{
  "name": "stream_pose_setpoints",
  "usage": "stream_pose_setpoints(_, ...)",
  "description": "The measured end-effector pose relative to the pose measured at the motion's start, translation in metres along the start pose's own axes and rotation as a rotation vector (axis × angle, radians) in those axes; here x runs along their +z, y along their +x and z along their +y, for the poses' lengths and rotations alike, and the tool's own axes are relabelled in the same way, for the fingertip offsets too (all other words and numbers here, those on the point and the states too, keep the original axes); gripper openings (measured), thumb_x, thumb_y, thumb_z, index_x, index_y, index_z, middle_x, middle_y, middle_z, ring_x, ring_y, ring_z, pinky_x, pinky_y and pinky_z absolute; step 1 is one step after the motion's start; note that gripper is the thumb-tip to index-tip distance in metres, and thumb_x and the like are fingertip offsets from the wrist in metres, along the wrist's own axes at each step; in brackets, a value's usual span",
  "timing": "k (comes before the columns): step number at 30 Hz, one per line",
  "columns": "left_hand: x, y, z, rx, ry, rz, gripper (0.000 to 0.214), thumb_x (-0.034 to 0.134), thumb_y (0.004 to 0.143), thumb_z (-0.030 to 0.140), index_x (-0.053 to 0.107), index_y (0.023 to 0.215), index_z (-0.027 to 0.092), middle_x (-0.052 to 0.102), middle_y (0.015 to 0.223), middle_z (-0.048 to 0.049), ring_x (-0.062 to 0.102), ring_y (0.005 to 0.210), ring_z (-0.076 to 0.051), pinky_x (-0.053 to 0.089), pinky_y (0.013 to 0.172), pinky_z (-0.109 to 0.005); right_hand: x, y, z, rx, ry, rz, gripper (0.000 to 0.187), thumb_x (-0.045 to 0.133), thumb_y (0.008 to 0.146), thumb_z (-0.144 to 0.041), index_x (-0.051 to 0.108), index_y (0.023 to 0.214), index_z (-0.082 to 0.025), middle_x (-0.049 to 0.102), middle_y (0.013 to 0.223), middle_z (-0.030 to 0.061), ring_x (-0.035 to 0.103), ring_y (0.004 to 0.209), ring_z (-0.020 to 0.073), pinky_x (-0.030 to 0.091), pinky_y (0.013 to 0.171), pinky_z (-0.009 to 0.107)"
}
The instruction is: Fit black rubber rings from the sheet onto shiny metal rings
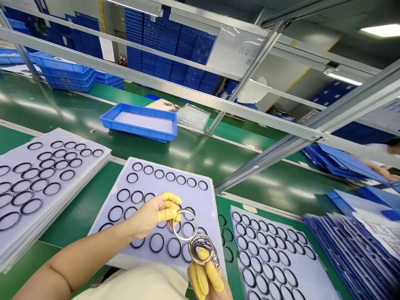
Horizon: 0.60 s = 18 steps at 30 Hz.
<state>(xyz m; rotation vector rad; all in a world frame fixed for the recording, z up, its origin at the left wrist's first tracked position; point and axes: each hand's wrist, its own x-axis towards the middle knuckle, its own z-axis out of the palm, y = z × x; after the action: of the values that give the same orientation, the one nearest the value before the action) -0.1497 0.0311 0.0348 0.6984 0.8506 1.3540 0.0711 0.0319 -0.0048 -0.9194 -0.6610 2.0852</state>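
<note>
Your left hand pinches a steel ring between yellow-cotted fingertips, while your right hand grips a bunch of rings just below it. Both hover above the near edge of a pale sheet set with black O-rings.

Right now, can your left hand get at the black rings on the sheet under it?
Probably yes: the left hand hangs right over the black rings on the pale sheet, nothing between. But it pinches a metal ring, which might get in the way.
</note>
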Motion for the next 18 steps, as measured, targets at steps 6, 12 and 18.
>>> stream_pose_setpoints(6, 0.015, -0.006, 0.002, -0.028, -0.048, -0.097, 0.036, 0.075, 0.074, 0.035, 0.056, 0.097, 0.016, 0.055, 0.064, 0.0043, 0.057, 0.058, -0.010, 0.042, 0.053, -0.021, 0.000, -0.003, 0.002, -0.017, 0.001, -0.041, 0.026, 0.080, 0.066, -0.045, 0.071, 0.077, -0.023, 0.059, 0.054, -0.0012, 0.048, 0.048, 0.0101, 0.040, 0.050, 0.025)
stream_pose_setpoints(12, 0.022, -0.008, 0.000, -0.095, -0.095, -0.140, 0.039, 0.076, 0.073, 0.038, 0.055, 0.096, 0.015, 0.057, 0.061, 0.0043, 0.052, 0.049, -0.007, 0.039, 0.047, -0.017, 0.009, -0.010, -0.002, -0.009, -0.044, -0.084, 0.026, 0.078, 0.068, -0.045, 0.073, 0.082, -0.024, 0.058, 0.050, -0.0016, 0.046, 0.046, 0.0108, 0.037, 0.050, 0.025)
stream_pose_setpoints(18, 0.024, -0.008, -0.006, -0.156, -0.059, -0.155, 0.044, 0.078, 0.069, 0.041, 0.055, 0.096, 0.015, 0.057, 0.062, 0.0047, 0.050, 0.046, -0.006, 0.037, 0.046, -0.017, -0.001, -0.010, 0.004, -0.008, -0.004, -0.075, 0.028, 0.085, 0.060, -0.042, 0.072, 0.080, -0.027, 0.067, 0.069, 0.0014, 0.054, 0.057, 0.0133, 0.045, 0.057, 0.029)
